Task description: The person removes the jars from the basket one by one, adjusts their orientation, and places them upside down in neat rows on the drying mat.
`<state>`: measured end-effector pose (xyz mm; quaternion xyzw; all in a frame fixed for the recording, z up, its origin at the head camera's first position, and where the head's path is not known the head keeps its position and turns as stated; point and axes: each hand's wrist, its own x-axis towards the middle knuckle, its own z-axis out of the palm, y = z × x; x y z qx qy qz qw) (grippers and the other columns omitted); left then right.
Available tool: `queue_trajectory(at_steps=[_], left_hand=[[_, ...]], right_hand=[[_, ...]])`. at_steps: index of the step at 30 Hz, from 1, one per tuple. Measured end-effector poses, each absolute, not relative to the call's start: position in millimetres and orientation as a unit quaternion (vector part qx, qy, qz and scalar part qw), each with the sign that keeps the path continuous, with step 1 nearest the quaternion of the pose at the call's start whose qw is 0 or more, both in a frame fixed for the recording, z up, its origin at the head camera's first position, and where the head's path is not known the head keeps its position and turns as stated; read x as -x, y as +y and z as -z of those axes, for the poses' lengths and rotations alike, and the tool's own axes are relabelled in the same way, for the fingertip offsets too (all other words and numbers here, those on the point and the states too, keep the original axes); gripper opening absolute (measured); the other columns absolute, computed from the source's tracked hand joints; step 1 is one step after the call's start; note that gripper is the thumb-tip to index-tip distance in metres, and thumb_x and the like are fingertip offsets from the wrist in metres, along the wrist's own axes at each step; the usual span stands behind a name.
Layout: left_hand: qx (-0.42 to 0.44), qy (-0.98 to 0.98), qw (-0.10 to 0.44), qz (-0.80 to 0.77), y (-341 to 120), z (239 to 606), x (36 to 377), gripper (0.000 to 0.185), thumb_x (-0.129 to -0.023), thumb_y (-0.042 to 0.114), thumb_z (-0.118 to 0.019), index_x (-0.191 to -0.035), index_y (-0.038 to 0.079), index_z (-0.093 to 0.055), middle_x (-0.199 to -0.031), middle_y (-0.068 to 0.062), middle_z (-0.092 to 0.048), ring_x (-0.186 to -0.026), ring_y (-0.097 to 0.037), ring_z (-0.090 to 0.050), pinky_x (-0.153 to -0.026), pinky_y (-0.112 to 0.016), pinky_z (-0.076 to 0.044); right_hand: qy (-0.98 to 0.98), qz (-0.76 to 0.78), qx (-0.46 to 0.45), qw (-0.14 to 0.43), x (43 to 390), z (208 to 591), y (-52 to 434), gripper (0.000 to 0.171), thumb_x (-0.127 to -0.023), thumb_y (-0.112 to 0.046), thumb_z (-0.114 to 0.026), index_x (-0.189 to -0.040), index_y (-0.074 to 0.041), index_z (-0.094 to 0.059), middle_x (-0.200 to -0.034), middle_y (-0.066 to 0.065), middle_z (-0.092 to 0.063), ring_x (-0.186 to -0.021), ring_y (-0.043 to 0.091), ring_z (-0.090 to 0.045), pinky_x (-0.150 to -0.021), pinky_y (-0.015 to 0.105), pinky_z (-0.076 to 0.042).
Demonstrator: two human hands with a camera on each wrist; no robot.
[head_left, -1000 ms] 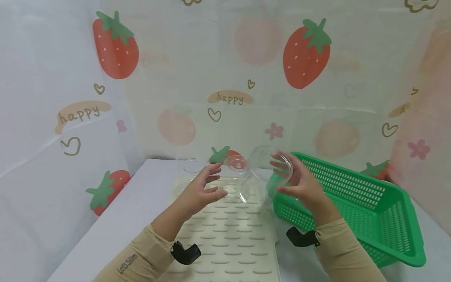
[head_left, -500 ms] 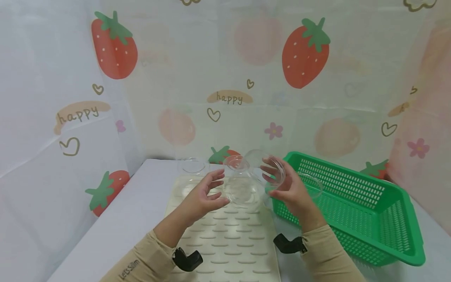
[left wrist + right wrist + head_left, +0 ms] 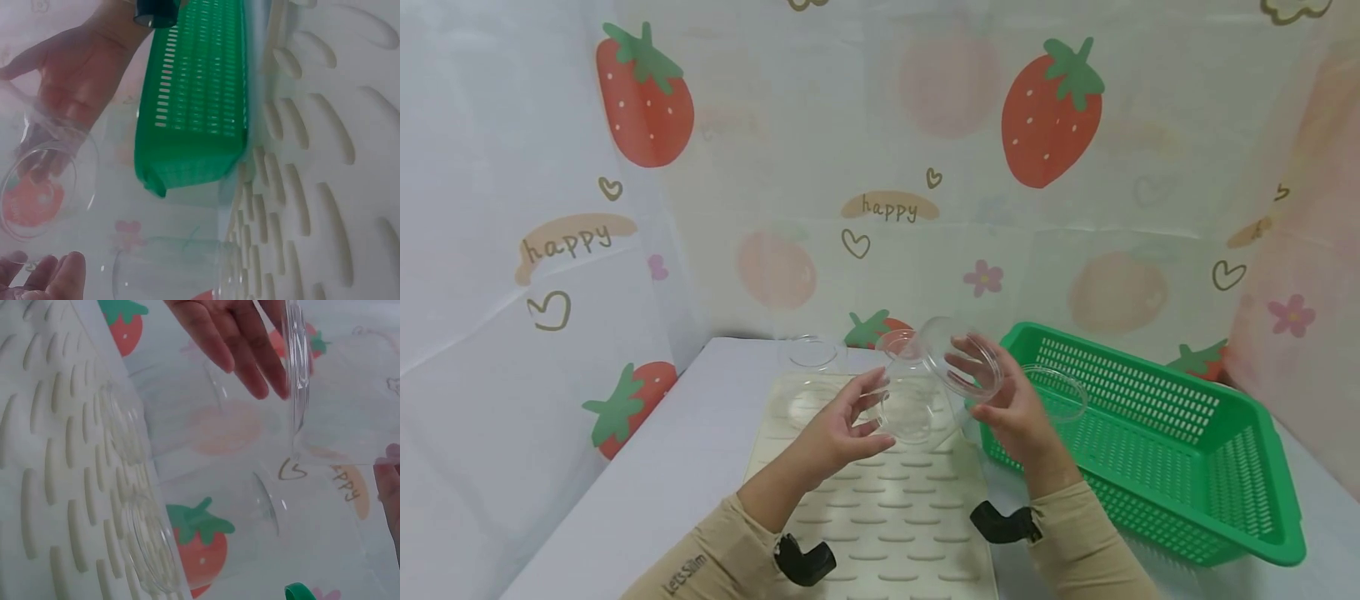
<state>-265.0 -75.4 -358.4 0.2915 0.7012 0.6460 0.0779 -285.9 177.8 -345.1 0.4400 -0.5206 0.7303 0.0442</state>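
My right hand (image 3: 1000, 404) holds a clear glass cup (image 3: 942, 385) tilted on its side above the cream ridged mat (image 3: 887, 517), fingers across its wide rim (image 3: 297, 375). The cup's base points toward my left hand (image 3: 850, 417), whose fingers are spread and straight close beside it; I cannot tell if they touch. In the left wrist view the held cup (image 3: 47, 187) shows in front of the right hand (image 3: 69, 81), with the left fingertips (image 3: 50, 278) just below it.
Two more clear glasses (image 3: 811, 354) (image 3: 901, 342) stand at the mat's far end. A green slotted basket (image 3: 1180, 442) sits to the right with a clear glass (image 3: 1060, 392) in its near-left corner. Strawberry-print sheets close off the back and sides.
The right hand has carried the tilted cup left and slightly down, over the mat. The left hand has edged forward to meet the cup's base.
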Motion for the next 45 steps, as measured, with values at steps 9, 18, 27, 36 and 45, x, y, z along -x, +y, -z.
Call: queue_trajectory(at_steps=[9, 18, 27, 36, 45], left_hand=[[-0.301, 0.689, 0.080, -0.654, -74, 362, 267, 0.089, -0.078, 0.011, -0.072, -0.146, 0.016, -0.014, -0.148, -0.005, -0.022, -0.136, -0.022, -0.023, -0.106, -0.045, -0.028], [-0.311, 0.664, 0.091, -0.673, -74, 363, 268, 0.097, -0.076, 0.011, -0.075, -0.146, 0.018, -0.009, -0.150, -0.008, -0.017, -0.137, -0.025, -0.020, -0.107, -0.044, -0.026], [-0.298, 0.666, 0.084, -0.679, -80, 358, 269, 0.095, -0.075, 0.010, -0.075, -0.146, 0.013, -0.011, -0.149, -0.012, -0.019, -0.137, -0.023, -0.020, -0.108, -0.042, -0.025], [-0.294, 0.641, 0.077, -0.705, -87, 353, 272, 0.088, -0.075, 0.016, -0.076, -0.143, 0.008, -0.020, -0.149, -0.014, -0.019, -0.136, -0.028, -0.021, -0.108, -0.042, -0.024], [-0.319, 0.630, 0.081, -0.704, -86, 357, 272, 0.103, -0.071, 0.026, -0.079, -0.145, 0.007, -0.010, -0.149, -0.017, -0.014, -0.137, -0.028, -0.017, -0.108, -0.049, -0.020]], right_hand=[[-0.495, -0.738, -0.457, 0.048, 289, 351, 172, 0.077, -0.080, -0.021, -0.071, -0.139, 0.001, -0.028, -0.139, 0.019, -0.035, -0.127, 0.037, -0.035, -0.104, 0.037, -0.034], [-0.476, -0.749, -0.460, 0.037, 289, 351, 167, 0.075, -0.081, -0.022, -0.070, -0.140, -0.001, -0.027, -0.141, 0.016, -0.034, -0.130, 0.038, -0.031, -0.104, 0.036, -0.034], [-0.466, -0.757, -0.457, 0.016, 288, 353, 168, 0.080, -0.081, -0.017, -0.070, -0.142, -0.002, -0.020, -0.140, 0.017, -0.031, -0.129, 0.032, -0.034, -0.104, 0.041, -0.033], [-0.474, -0.766, -0.434, 0.000, 287, 358, 169, 0.087, -0.080, -0.009, -0.070, -0.143, -0.001, -0.011, -0.138, 0.013, -0.026, -0.126, 0.029, -0.039, -0.100, 0.040, -0.038], [-0.457, -0.783, -0.421, -0.001, 284, 359, 165, 0.085, -0.081, -0.016, -0.070, -0.143, -0.001, -0.014, -0.142, 0.012, -0.028, -0.126, 0.030, -0.039, -0.099, 0.041, -0.039]])
